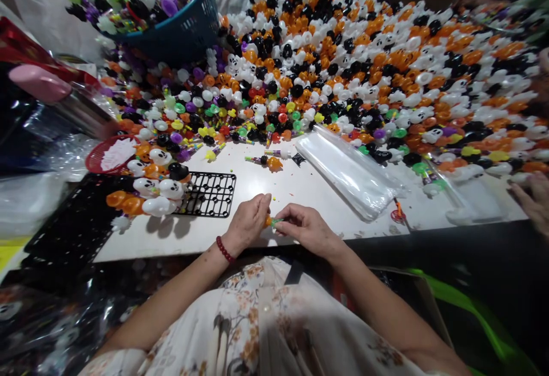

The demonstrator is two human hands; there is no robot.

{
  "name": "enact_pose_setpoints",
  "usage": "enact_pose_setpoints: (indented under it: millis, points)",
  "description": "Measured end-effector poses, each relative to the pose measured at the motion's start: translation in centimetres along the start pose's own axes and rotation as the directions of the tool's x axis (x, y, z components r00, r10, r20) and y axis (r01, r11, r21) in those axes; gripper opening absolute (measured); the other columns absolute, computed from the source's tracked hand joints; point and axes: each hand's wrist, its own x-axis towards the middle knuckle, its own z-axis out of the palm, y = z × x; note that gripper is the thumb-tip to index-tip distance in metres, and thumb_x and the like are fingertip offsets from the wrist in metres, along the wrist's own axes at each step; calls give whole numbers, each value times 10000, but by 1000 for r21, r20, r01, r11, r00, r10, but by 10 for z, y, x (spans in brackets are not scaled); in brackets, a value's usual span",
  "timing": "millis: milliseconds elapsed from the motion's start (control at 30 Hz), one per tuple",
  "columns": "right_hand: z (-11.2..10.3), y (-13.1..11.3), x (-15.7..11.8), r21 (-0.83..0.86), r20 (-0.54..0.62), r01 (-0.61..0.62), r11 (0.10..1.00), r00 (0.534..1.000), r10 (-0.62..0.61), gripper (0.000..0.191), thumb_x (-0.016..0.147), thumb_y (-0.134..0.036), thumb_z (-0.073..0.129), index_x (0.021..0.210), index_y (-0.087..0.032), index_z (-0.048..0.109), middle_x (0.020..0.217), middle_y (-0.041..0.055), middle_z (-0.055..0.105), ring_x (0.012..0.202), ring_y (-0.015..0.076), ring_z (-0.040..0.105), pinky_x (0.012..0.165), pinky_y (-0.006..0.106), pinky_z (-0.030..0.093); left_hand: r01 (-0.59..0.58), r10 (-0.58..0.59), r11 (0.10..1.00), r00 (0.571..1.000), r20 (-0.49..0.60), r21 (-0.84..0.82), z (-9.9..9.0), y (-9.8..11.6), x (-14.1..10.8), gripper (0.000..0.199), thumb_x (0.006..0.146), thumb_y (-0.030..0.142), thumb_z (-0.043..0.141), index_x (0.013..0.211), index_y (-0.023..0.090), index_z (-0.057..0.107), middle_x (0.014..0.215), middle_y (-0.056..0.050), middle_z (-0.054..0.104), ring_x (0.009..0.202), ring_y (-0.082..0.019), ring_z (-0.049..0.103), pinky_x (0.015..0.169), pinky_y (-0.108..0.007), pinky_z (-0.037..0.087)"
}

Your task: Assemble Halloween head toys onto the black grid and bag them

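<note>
Floral shirt (253, 330) sits nearest my lens, bare forearms reaching forward on both sides. From my remote seat I see the hands close together near the front edge of the white table (309, 193).

Left hand (251, 222), red bracelet (225, 250) at wrist: fingers drawn together, gripping one end of a small toy (273, 222). Right hand (303, 226): thumb and fingers pinching the other end.

Toy spans the gap between them, long axis roughly side to side, orange end leftward, green end rightward. Fingers cover much of it; I cannot make out its full shape.

Beyond: black grid (214, 193) to the left, clear bags (349, 173) to the right.
</note>
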Motion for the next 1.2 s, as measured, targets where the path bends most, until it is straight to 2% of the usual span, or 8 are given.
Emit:
enact_pose_setpoints:
  millis: [100,267,633,833,933,1033,1100,1200]
  points:
    - [-1,0,-2,16,29,-10,1000,1000,9,156,789,-306,690,867,-177,654,731,13,680,675,146,625,643,279,493,35,-35,997,999,1,-62,2,1,-1,477,976,530,319,683,211,516,608,7,544,595,-146,523,618,-273,385]
    - [3,-1,-3,-40,-21,-28,999,999,27,111,784,-268,677,840,-181,635,704,12,680,647,145,635,605,265,492,45,-45,999,998,35,-13,1,2,-2,455,977,514,304,680,219,483,593,11,517,577,-144,500,600,-272,359]
    - [6,2,1,137,80,-217,966,975,208,177,693,-219,744,756,-192,581,604,-24,669,578,134,659,577,240,518,-115,93,990,969,230,84,-2,3,1,410,963,412,345,619,217,456,534,13,448,524,-141,414,573,-290,269]
    - [8,9,3,181,93,-252,951,967,238,216,664,-204,732,754,-202,536,557,-43,642,557,142,659,585,264,541,-102,84,993,964,252,58,4,2,-1,416,978,404,313,653,215,491,571,2,494,553,-144,436,580,-283,284]
    - [12,17,8,164,49,-179,970,984,173,226,672,-172,703,752,-210,495,567,-64,601,565,140,646,572,257,526,-108,79,988,969,233,115,6,-1,1,411,989,412,306,701,213,521,633,-24,547,592,-160,478,595,-295,300]
    - [12,23,18,15,-13,-56,998,998,56,147,735,-157,628,774,-209,496,610,-56,592,574,126,606,559,239,483,-123,80,962,980,182,244,7,-10,6,386,1006,394,277,796,208,542,670,-33,545,616,-176,500,592,-303,304]
    - [8,22,27,-139,-33,49,989,998,-54,67,786,-165,578,828,-204,543,687,-32,612,636,131,595,607,253,487,-180,140,925,980,139,335,8,-18,12,320,1008,326,283,899,200,557,732,-36,545,621,-175,500,583,-303,309]
    - [-2,19,39,-305,-43,209,929,972,-232,215,819,-199,582,1033,-207,603,972,28,640,806,149,604,756,297,521,-263,273,849,961,46,459,11,-31,20,235,970,195,335,1075,176,544,900,-68,555,684,-179,512,597,-302,347]
